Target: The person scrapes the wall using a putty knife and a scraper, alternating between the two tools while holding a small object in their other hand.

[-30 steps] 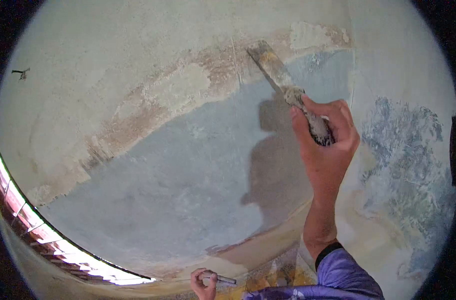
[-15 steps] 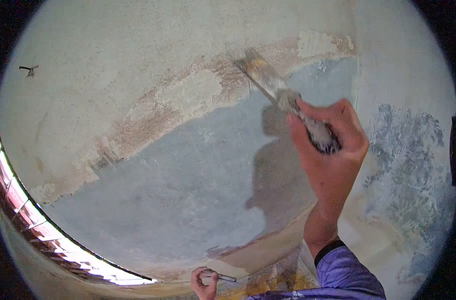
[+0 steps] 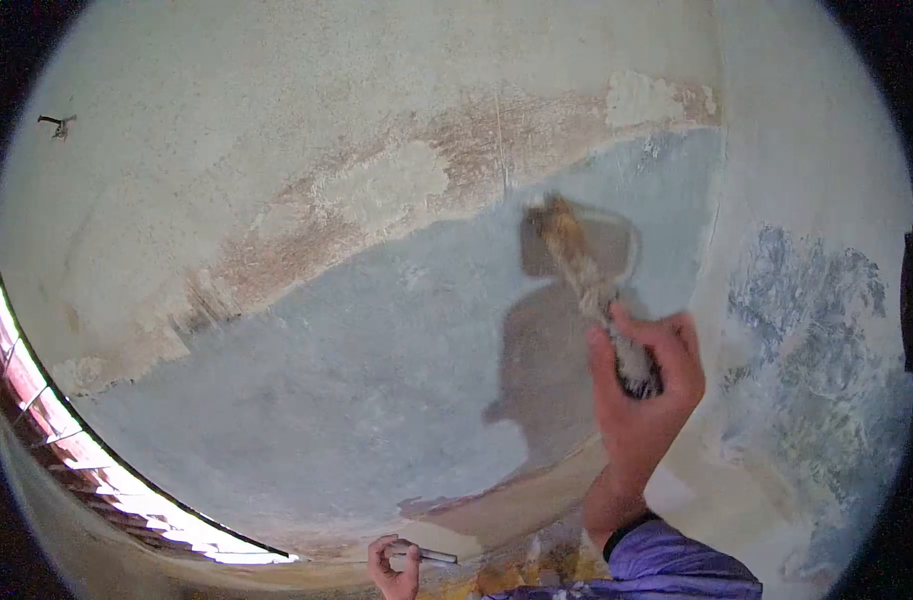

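Observation:
My right hand [image 3: 666, 390] is closed around the handle of a paint-smeared paintbrush [image 3: 574, 255]. The brush tilts up and to the left, its bristle end over the blue-grey part of the wall [image 3: 376, 350], beside a dark shadow. Whether the bristles touch the surface cannot be made out; they are blurred. Low in the view, my left hand [image 3: 388, 572] is closed on a thin grey rod [image 3: 436, 555] that points right. The rest of that object is hidden or too small to name.
Above the blue-grey area runs a rough brown band [image 3: 476, 140] with pale patches. A hook-like metal piece [image 3: 56, 124] sticks out at upper left. A bright barred opening [image 3: 66, 440] curves along the lower left. The right-hand wall [image 3: 816, 300] has blotchy blue-grey marks.
My right hand and the paintbrush have moved down, from the brown band to the blue-grey area. My left hand keeps its grip on the rod, slightly farther left in view.

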A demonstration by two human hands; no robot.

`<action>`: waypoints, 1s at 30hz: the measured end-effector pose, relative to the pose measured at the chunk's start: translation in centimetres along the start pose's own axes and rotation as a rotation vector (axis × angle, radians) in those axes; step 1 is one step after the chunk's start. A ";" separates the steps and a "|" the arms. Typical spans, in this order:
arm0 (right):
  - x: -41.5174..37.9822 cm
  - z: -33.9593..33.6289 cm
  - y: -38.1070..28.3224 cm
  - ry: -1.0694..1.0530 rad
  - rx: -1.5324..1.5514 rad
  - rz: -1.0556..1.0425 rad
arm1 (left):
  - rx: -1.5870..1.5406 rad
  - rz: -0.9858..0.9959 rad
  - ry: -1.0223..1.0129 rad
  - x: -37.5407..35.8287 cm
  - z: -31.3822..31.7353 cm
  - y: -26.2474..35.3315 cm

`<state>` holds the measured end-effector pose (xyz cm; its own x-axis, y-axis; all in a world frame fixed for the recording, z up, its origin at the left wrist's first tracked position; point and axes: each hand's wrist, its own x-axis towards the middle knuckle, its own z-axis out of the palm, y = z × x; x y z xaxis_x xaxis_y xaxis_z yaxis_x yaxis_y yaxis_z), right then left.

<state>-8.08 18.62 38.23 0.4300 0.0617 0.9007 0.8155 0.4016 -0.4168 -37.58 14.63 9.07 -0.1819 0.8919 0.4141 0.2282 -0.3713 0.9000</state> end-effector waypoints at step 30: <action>1.4 0.3 -0.1 -0.006 0.017 0.048 | -0.355 -0.250 0.146 -1.7 1.5 -1.1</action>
<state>-7.71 18.90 39.58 0.4660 0.0864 0.8806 0.7875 0.4133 -0.4573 -36.11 13.90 7.20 -0.3288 0.9290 0.1700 -0.1773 -0.2375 0.9551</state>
